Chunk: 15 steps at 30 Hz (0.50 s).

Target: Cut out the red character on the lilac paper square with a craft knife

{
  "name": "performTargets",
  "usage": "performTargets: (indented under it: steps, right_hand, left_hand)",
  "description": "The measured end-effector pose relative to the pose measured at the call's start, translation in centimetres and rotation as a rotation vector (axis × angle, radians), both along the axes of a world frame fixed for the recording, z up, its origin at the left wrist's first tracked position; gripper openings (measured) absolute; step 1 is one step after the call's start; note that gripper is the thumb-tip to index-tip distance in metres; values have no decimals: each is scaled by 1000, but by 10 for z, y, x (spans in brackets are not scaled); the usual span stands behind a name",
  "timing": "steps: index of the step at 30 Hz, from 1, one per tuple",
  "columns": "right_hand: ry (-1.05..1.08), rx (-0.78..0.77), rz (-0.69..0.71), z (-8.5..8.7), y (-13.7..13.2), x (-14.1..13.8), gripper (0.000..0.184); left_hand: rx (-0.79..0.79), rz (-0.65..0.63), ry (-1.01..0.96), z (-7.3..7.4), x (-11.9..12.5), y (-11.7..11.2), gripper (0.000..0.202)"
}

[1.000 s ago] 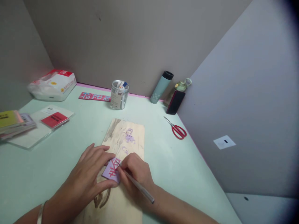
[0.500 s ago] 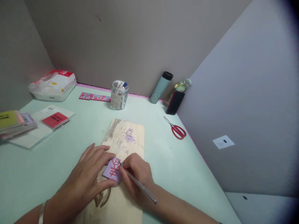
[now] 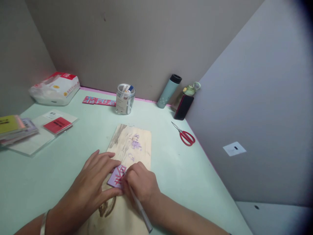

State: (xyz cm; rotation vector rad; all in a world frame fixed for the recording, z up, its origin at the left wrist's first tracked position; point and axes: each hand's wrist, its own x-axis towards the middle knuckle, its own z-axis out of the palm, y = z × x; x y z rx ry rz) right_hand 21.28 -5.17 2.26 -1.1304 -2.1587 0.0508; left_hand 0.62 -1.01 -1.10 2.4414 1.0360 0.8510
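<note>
A small purple carving block [image 3: 114,179] with red character strokes lies on the wooden board [image 3: 137,209]. My left hand [image 3: 95,179] steadies it, fingertips at its far edge and thumb at its near edge. In my right hand [image 3: 140,182] is a slim grey craft knife [image 3: 141,210], gripped like a pen with its handle slanting toward me. Its tip is hidden by my fingers at the block's right side. Purple shavings [image 3: 136,143] lie on the far part of the board.
Red-handled scissors [image 3: 187,137] lie to the right, near a phone [image 3: 184,107] and a teal bottle [image 3: 169,91]. A tin of tools [image 3: 125,99] stands behind the board, beside pink carved strips [image 3: 97,100]. Packets [image 3: 14,129] and a tissue pack [image 3: 57,89] are on the left.
The knife's handle end has swung left and toward me as my right hand turned. My fingers now cover more of the block's right side. My left hand stays put.
</note>
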Motion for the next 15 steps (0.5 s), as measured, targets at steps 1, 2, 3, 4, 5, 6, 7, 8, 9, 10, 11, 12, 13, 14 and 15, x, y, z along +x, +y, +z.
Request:
performTargets:
  steps: [1, 2, 3, 4, 5, 6, 7, 8, 9, 10, 11, 12, 13, 14, 15]
  right_hand:
    - [-42, 8, -4, 1, -1, 0, 24]
    - [-81, 8, -11, 2, -2, -1, 25]
    - [-115, 5, -18, 3, -3, -1, 26]
    - [-141, 3, -26, 4, -3, -1, 26]
    - [-157, 10, -39, 5, -4, -1, 26]
    - [-167, 22, -50, 5, -5, -2, 26]
    - [-173, 38, -57, 5, -5, -2, 27]
    - [-176, 54, -60, 5, -5, -2, 28]
    - [-171, 74, -61, 4, -5, -2, 29]
    - [-163, 92, -62, 4, -5, -3, 31]
    - [-154, 109, -66, 4, -5, -3, 32]
    - [-142, 121, -70, 4, -4, -3, 33]
    - [-134, 125, -76, 4, -4, -3, 34]
    - [-128, 130, -80, 4, -4, -3, 34]
    - [-122, 136, -83, 4, -3, -3, 34]
  left_hand:
    - [3, 2, 3, -1, 0, 0, 52]
    - [5, 2, 6, -1, 0, 0, 52]
    - [6, 0, 9, -2, 0, 0, 51]
    - [4, -2, 11, -2, 0, 1, 52]
    - [1, -5, 13, -2, 0, 1, 53]
    - [-1, -6, 15, -2, 0, 1, 54]
    - [-2, -7, 17, -2, 0, 1, 55]
    - [-1, -10, 18, -2, 1, 1, 56]
    - [1, -10, 17, -2, 1, 1, 56]
    - [3, -10, 16, -2, 1, 1, 54]
    - [4, -9, 14, -2, 1, 1, 53]
    - [4, -9, 11, -1, 1, 1, 52]
    - [3, -10, 8, -1, 1, 1, 51]
    - [1, -10, 5, -1, 1, 1, 50]
    - [-3, -10, 3, -1, 1, 1, 49]
